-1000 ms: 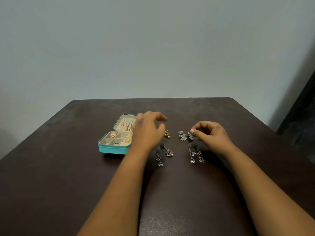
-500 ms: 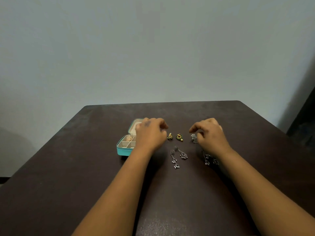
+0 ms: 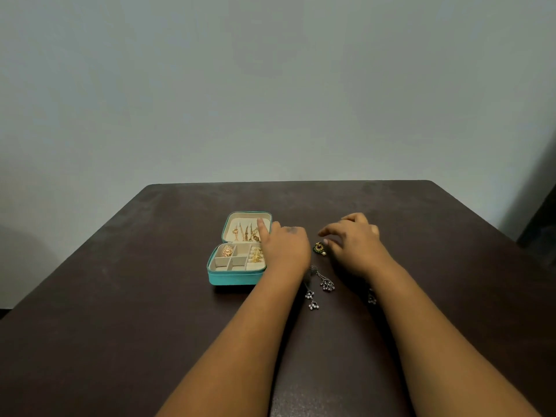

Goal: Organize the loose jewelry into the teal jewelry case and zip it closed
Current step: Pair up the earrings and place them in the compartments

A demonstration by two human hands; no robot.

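Note:
The teal jewelry case (image 3: 236, 279) lies open left of centre. Gold pieces sit in its lid and in its right-hand compartments, and a round gold piece sits in the back left one. My left hand (image 3: 287, 249) hovers over the case's right edge with one finger stretched toward the lid; its other fingers are hidden, so I cannot see whether it holds anything. My right hand (image 3: 356, 243) reaches left with loose fingers, its tips just right of a gold and green earring (image 3: 319, 248). A silver dangling earring (image 3: 320, 285) lies between my forearms. Another silver piece (image 3: 372, 297) peeks out beside my right forearm.
The dark brown table (image 3: 150, 311) runs to a pale wall behind, with its back edge a short way beyond the case. A dark object stands off the table's right edge (image 3: 541, 230).
My left hand moved left from the gold earrings to the case's right edge. My right hand shifted left toward the gold and green earring. Only one gold earring shows now. The view also shifted.

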